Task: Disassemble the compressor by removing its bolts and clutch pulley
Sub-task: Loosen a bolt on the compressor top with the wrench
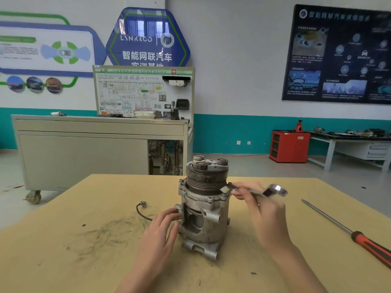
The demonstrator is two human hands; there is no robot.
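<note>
We steady the compressor (204, 216), which stands upright mid-table (84, 250) with its pulley (206, 176) on top. Our left hand (160, 229) rests relaxed fingers against the compressor's left side. Our right hand (260, 210) pinches a wrench (268, 190), its head at the flange under the pulley. A screwdriver (347, 229) lies well apart on the right.

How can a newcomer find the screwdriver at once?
Start at the tan table with the grey compressor standing on it. To the compressor's right, beyond the right hand, the screwdriver lies flat. Its long thin shaft and red-and-black handle set it apart from the shiny wrench held in that hand.
</note>
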